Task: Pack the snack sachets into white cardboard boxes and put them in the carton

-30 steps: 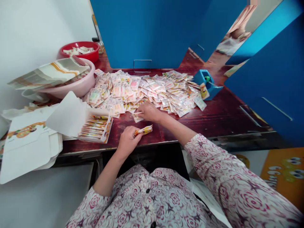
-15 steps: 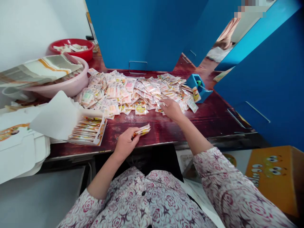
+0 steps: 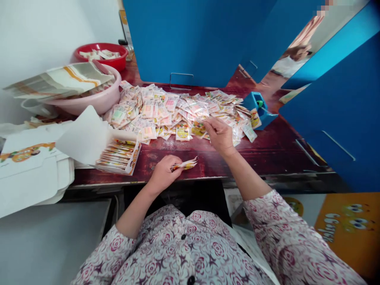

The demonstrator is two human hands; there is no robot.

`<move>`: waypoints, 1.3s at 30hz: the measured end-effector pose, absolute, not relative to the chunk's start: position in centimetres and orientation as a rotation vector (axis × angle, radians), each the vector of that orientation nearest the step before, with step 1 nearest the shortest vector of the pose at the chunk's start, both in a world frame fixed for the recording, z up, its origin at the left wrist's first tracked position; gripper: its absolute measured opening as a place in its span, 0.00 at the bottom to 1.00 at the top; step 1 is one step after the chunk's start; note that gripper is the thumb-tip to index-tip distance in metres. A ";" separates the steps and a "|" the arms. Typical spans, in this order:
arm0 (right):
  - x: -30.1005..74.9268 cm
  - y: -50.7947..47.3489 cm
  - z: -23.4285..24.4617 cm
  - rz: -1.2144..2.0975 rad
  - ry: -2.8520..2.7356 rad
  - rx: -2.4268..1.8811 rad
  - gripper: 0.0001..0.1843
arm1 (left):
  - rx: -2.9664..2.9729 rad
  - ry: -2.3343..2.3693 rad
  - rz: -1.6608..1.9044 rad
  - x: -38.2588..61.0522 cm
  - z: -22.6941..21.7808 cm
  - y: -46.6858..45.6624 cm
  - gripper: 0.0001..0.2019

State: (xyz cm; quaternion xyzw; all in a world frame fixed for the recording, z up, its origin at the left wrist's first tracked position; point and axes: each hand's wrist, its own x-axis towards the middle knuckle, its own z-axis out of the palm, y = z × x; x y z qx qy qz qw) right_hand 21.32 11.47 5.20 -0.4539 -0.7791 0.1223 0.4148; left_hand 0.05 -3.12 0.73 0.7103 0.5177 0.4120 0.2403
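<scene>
Near the table's front edge, my left hand is closed around a small stack of sachets seen edge-on. My right hand pinches a single sachet, yellow and clear, at the front of a long heap of small printed sachets. Another yellow-faced sachet lies flat at the heap's front edge, left of the pinched one. To the left of my left hand stands an open white box, its lid up, with a row of sachets packed inside.
Flattened white cartons lie at the left. Behind them are a pink basin under a striped cloth and a red basin. A blue tape dispenser stands right of the heap. Blue panels border the back; another person's arm shows beyond.
My right hand has lifted one sachet from the heap, its yellow print now visible. My left hand keeps its stack. The whole view has shifted a little.
</scene>
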 end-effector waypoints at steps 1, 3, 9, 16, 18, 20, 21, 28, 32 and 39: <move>20.4 10.7 5.0 0.436 -1.906 -1.107 0.16 | 1.951 1.422 1.143 0.1 0.8 -3.1 0.04; 18.8 9.3 3.9 0.705 -1.789 -1.075 0.13 | 1.956 1.453 1.165 0.0 0.9 -3.2 0.04; 18.5 6.2 0.4 1.183 -1.550 -1.045 0.10 | 1.871 1.468 1.131 -0.1 0.9 -3.4 0.04; 21.1 5.9 2.1 1.220 -1.854 -1.119 0.13 | 1.807 1.427 1.105 0.0 0.8 -3.4 0.05; 20.8 5.8 2.2 1.170 -1.779 -1.127 0.07 | 1.845 1.434 1.126 0.0 0.8 -3.3 0.04; 20.3 5.5 1.9 1.203 -1.722 -1.089 0.05 | 1.879 1.440 1.158 -0.1 0.7 -3.3 0.05; 20.1 5.3 1.7 1.252 -1.734 -1.059 0.05 | 1.883 1.437 1.172 -0.1 0.6 -3.3 0.05; 19.4 8.2 2.3 0.976 -1.907 -1.254 0.15 | 1.872 1.488 1.149 0.1 0.5 -3.4 0.05; 15.4 11.0 3.4 0.411 -2.190 -1.532 0.20 | 1.785 1.563 1.123 0.2 0.7 -3.4 0.20; 13.7 12.4 2.3 0.335 -2.357 -1.498 0.23 | 1.715 1.584 1.005 -0.2 1.0 -3.4 0.09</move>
